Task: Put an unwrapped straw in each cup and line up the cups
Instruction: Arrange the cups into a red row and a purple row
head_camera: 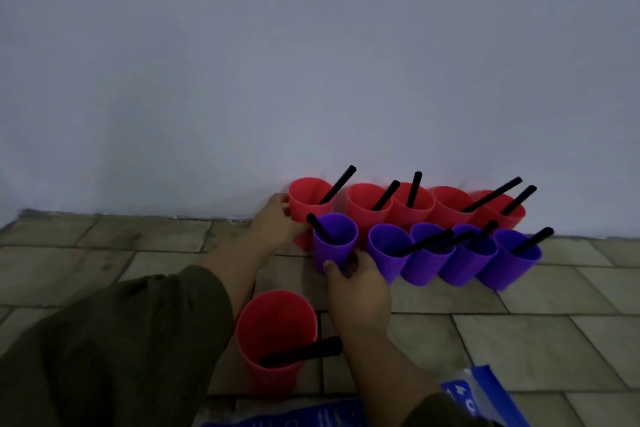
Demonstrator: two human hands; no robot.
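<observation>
Five red ribbed plastic cups (450, 210) stand in a back row against the pale grey wall (311, 62). Five purple plastic cups (465, 262) stand in a second row just in front of them, on a floor of beige stone tiles (536, 340). Every cup holds one unwrapped black straw (491, 196), most leaning right over the rim. The four cups at the right of each row crowd together, touching or nearly so. The leftmost red cup (310, 199) and the leftmost purple cup (334, 243), whose straw leans left, each stand a small gap off from their row. A lone red cup (275, 333) sits well nearer the person, between the forearms, its black straw (301, 354) lying low with the tip past the right rim. The left hand (277, 225), arm stretched forward from a dark olive sleeve (121, 340), grips the leftmost red cup by its left side. The right hand (356, 284) grips the leftmost purple cup low down, thumb on the near face and fingers curled round the right. The wall shuts off the far side of the rows. Bare tiles lie open to their left and across the right foreground. Blue printed plastic packaging (485, 392) lies at the bottom edge beside the right forearm.
</observation>
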